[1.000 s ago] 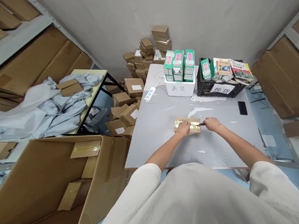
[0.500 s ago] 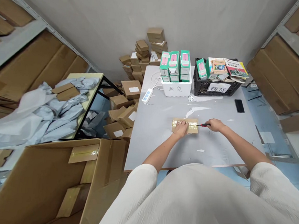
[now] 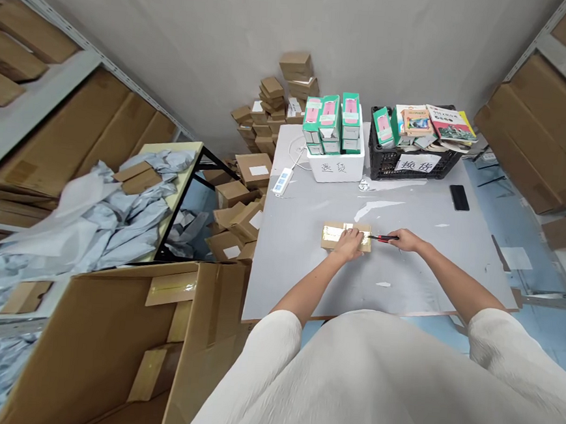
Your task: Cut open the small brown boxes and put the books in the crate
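Observation:
A small brown cardboard box (image 3: 328, 241) with shiny clear tape along its top lies on the grey table (image 3: 299, 259). My left hand (image 3: 350, 243) grips it near its right end, fingers over the top. My right hand (image 3: 407, 239) is closed round the handle of a slim red-and-black utility knife (image 3: 387, 238). The tool points left, its tip at the box's right end beside my left fingers. Whether the blade is in the tape is too small to tell.
Behind stand a white bin (image 3: 335, 169) of green-and-pink boxes and a black crate (image 3: 382, 164) of books. A phone (image 3: 459, 198) lies at right, a power strip (image 3: 282, 181) at left. A large open carton (image 3: 214, 337) stands left of the table, near piled boxes (image 3: 251, 170).
My left hand has slid toward the box's right end, and the box has shifted slightly left on the table. My right hand still holds the knife at that end. The view has turned slightly.

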`<state>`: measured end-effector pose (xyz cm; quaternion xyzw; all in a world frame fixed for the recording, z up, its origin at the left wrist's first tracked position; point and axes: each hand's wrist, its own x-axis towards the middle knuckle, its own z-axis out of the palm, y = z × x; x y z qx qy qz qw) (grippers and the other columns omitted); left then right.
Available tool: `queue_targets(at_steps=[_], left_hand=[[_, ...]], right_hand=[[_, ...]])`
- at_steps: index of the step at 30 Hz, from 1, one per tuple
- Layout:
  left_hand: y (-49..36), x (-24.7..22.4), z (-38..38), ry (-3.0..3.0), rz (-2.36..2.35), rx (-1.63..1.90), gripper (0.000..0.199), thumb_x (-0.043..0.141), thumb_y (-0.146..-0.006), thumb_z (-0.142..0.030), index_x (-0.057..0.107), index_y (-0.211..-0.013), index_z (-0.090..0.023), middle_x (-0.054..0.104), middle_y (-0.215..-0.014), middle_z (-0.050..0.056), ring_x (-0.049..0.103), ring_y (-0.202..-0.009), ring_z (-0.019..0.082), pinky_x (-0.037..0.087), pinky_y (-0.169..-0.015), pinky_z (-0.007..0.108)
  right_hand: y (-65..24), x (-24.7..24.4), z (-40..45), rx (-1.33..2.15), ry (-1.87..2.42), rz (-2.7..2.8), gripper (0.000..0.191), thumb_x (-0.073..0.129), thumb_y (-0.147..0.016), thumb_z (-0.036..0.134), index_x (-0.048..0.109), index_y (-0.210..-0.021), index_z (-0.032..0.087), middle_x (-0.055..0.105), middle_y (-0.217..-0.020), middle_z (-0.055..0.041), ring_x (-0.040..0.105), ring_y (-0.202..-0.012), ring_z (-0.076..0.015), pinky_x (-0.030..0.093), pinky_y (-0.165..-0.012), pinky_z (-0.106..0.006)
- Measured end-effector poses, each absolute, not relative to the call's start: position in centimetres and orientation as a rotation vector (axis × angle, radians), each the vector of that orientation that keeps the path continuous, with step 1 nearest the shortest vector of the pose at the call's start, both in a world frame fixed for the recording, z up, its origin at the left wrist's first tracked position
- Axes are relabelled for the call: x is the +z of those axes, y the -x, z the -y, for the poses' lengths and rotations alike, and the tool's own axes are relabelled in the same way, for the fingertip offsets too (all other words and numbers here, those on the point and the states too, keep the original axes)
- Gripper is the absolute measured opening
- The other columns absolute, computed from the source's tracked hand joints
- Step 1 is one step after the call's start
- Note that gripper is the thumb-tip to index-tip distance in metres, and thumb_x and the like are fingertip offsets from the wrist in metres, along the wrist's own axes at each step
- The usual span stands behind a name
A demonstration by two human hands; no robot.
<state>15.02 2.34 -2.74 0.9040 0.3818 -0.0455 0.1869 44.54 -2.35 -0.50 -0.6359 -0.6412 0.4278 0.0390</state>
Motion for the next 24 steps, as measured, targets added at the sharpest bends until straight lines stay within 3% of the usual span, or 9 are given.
queue_targets(at_steps=[8, 16, 24], left_hand=[[-16.1, -3.1, -2.8, -2.556, -1.04, -0.153, 0.052, 0.09, -0.083, -0.033, 0.061, -0.125, -0.019, 0.062, -0.134, 0.015, 0.058, -0.129, 0.034, 0.038, -0.119, 0.048], [-15.8, -3.0, -2.6, -2.542, -1.05, -0.162, 0.057, 0.086, -0.087, -0.033, 0.059, -0.136, -0.022, 0.058, -0.139, 0.015, 0.054, -0.134, 0.037, 0.04, -0.118, 0.05], [-15.3, -2.8, -2.3, -2.498, -1.033, -0.114, 0.054, 0.085, -0.089, -0.031, 0.062, -0.136, -0.025, 0.056, -0.135, 0.012, 0.054, -0.131, 0.035, 0.043, -0.117, 0.051]], right_hand=[[-44.9, -2.2, 1.7, 1.393, 1.946, 1.9, 0.035, 0.07, -0.09, 0.045, 0.086, -0.116, 0.027, 0.066, -0.071, 0.0018, 0.056, -0.067, -0.0159, 0.041, -0.064, -0.026], [-44.9, -4.0, 2.8, 1.743, 1.808, 1.624, 0.047, 0.076, -0.085, 0.055, 0.083, -0.119, 0.022, 0.068, -0.069, 0.0018, 0.059, -0.063, -0.0151, 0.044, -0.059, -0.024], [-43.6, -2.8, 1.6, 1.661, 1.782, 1.688, 0.035, 0.075, -0.085, 0.048, 0.083, -0.109, 0.024, 0.071, -0.08, 0.0013, 0.064, -0.073, -0.0161, 0.046, -0.064, -0.024]])
